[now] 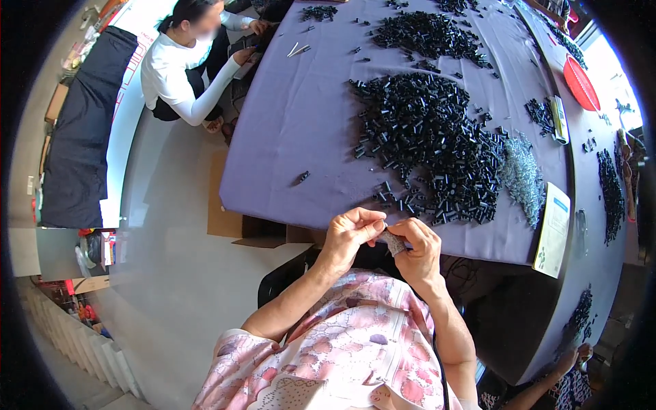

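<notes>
My left hand [350, 236] is pinched closed just off the table's front edge, thumb against forefinger. Whatever it holds is too small to name. Close beside it, my right hand [418, 247] is also closed, its fingertips nearly meeting the left ones. A grey speckled piece [394, 242] shows at the right fingers; I cannot tell whether it is held or wrapped round a finger. Just beyond both hands spreads a big pile of short black tubular parts [430, 137]. Small clear parts [523, 174] lie heaped along its right side.
A purple cloth covers the table [287, 137]. A yellow-and-white booklet [552, 229] lies at the right edge. Another black pile [430, 37] lies farther back, and a red basket [581, 83] stands far right. A person in white [181, 75] works at the left; another person's hands [574, 357] show lower right.
</notes>
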`<state>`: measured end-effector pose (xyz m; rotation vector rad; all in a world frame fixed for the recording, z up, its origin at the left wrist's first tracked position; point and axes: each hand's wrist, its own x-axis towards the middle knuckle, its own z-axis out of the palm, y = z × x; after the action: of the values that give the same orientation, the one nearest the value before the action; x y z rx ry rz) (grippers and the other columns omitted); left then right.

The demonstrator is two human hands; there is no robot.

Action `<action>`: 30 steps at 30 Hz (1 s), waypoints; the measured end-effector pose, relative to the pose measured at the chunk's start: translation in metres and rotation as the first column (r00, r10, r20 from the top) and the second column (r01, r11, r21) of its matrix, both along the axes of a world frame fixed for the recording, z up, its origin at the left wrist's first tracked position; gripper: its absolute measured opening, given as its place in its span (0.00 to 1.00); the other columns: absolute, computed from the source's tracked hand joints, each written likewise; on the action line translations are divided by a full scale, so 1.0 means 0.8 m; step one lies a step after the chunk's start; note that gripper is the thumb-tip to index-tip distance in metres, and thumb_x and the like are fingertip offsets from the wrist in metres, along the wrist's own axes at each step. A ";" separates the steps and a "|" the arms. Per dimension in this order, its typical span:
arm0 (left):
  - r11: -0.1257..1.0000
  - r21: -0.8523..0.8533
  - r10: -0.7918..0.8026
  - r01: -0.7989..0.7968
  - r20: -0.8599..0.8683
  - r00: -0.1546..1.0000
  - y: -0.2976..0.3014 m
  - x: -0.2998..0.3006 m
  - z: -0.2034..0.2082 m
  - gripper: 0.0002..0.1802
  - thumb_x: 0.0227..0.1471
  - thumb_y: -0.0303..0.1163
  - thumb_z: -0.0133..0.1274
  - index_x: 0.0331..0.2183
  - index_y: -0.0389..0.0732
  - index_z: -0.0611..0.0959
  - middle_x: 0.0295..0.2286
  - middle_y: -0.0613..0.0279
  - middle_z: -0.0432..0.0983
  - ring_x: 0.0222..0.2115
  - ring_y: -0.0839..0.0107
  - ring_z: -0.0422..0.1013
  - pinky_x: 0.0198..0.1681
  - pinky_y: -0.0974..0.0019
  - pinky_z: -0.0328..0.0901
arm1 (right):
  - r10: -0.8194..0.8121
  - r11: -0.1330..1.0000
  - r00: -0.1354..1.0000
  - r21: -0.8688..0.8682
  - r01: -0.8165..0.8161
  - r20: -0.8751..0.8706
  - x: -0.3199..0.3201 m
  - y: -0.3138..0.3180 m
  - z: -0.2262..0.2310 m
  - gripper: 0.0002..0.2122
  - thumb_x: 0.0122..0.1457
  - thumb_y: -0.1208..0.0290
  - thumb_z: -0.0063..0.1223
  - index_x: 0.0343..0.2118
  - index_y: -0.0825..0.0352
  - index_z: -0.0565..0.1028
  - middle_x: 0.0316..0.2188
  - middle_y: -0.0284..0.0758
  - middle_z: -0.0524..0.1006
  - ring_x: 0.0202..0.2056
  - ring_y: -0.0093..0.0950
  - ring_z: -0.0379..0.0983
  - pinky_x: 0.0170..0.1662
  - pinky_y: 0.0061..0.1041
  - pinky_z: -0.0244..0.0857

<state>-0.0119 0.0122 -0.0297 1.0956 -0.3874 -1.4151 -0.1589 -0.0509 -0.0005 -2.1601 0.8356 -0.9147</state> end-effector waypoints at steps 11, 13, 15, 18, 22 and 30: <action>0.999 0.028 -0.031 0.035 -0.111 0.993 0.003 0.004 -0.001 0.06 0.51 0.24 0.54 0.34 0.37 0.80 0.26 0.64 0.76 0.26 0.77 0.71 0.30 0.73 0.68 | -0.013 0.955 0.995 0.294 0.042 -0.098 -0.008 -0.005 0.003 0.08 0.40 0.84 0.58 0.25 0.66 0.74 0.22 0.37 0.75 0.25 0.36 0.74 0.27 0.27 0.67; 0.999 0.027 -0.025 0.028 -0.123 0.992 -0.002 0.011 -0.002 0.06 0.52 0.26 0.54 0.35 0.38 0.79 0.27 0.61 0.78 0.25 0.76 0.72 0.30 0.73 0.69 | 0.012 0.980 0.991 0.199 0.014 -0.132 -0.009 -0.012 0.008 0.08 0.41 0.83 0.58 0.25 0.66 0.75 0.22 0.37 0.75 0.25 0.36 0.74 0.27 0.28 0.67; 0.998 0.058 -0.020 0.027 -0.113 0.993 -0.007 0.018 0.000 0.06 0.52 0.26 0.54 0.35 0.38 0.79 0.27 0.60 0.78 0.25 0.73 0.74 0.30 0.71 0.71 | -0.028 0.981 0.991 0.188 0.053 -0.130 -0.014 -0.023 0.009 0.08 0.41 0.82 0.59 0.27 0.66 0.75 0.24 0.37 0.76 0.27 0.36 0.75 0.29 0.28 0.68; 0.994 0.079 -0.069 0.076 -0.086 0.994 -0.016 0.023 -0.001 0.06 0.52 0.26 0.54 0.35 0.38 0.78 0.27 0.60 0.78 0.26 0.70 0.76 0.31 0.67 0.73 | -0.109 0.988 0.987 0.098 0.121 -0.123 -0.020 -0.042 0.010 0.09 0.42 0.83 0.56 0.29 0.66 0.75 0.25 0.37 0.76 0.28 0.37 0.75 0.30 0.29 0.68; 0.997 0.068 -0.024 0.026 -0.041 0.999 -0.038 0.021 -0.005 0.06 0.52 0.24 0.53 0.35 0.36 0.78 0.28 0.59 0.77 0.27 0.68 0.76 0.33 0.64 0.75 | -0.167 0.974 0.968 -0.181 0.133 -0.185 -0.016 -0.068 0.010 0.16 0.37 0.89 0.48 0.32 0.67 0.75 0.31 0.38 0.76 0.35 0.38 0.73 0.37 0.30 0.67; 0.997 0.031 0.072 -0.074 0.054 0.996 -0.048 0.047 -0.008 0.07 0.52 0.23 0.53 0.36 0.35 0.78 0.28 0.57 0.77 0.26 0.68 0.76 0.32 0.64 0.75 | -0.170 0.949 0.925 -0.311 0.060 -0.341 0.031 -0.090 -0.022 0.22 0.35 0.86 0.51 0.39 0.69 0.75 0.41 0.37 0.71 0.41 0.38 0.66 0.45 0.32 0.62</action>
<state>0.0253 -0.0264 -0.0363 1.1646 -0.3591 -1.3340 -0.1340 -0.1229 -0.0185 -2.6185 1.0714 -0.7404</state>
